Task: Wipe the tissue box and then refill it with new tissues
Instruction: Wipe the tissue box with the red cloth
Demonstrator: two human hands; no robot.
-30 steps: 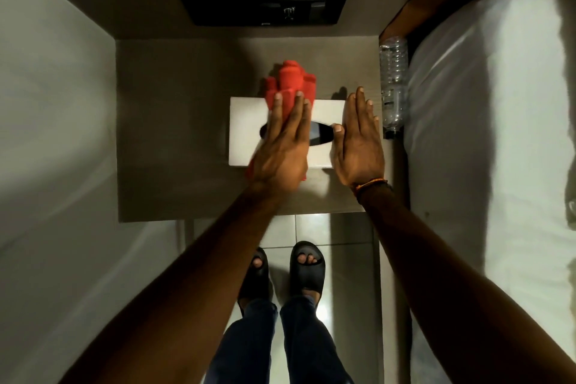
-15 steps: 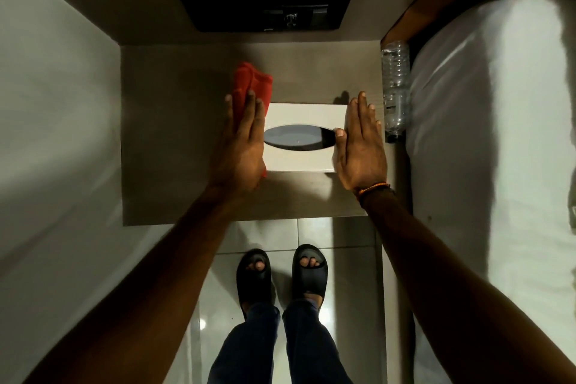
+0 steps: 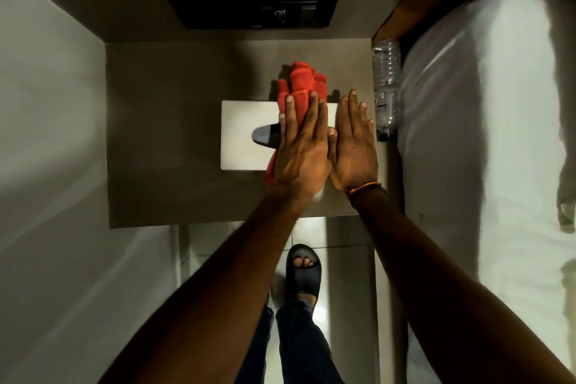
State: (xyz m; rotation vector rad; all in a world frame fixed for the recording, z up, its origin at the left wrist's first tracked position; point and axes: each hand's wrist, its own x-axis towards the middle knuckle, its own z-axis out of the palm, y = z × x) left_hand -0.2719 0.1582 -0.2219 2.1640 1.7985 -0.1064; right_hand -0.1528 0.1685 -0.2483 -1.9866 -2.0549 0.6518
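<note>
A white tissue box [image 3: 241,134] with a dark oval slot [image 3: 265,136] lies flat on a grey bedside table [image 3: 162,134]. My left hand [image 3: 300,146] presses a red cloth [image 3: 302,81] flat onto the right half of the box top; the cloth bunches out past my fingertips and covers part of the slot. My right hand [image 3: 352,146] lies flat, fingers straight, against the box's right end, right beside my left hand. The right part of the box is hidden under both hands.
A clear plastic water bottle [image 3: 386,87] lies along the table's right edge. A white bed [image 3: 486,134] fills the right side. A black switch panel [image 3: 252,6] sits on the wall behind. A wall stands at left. My sandalled foot [image 3: 303,271] is on the tiled floor.
My left hand slid the red cloth from the box's left end across the top to its right half. My right hand has stayed at the box's right end.
</note>
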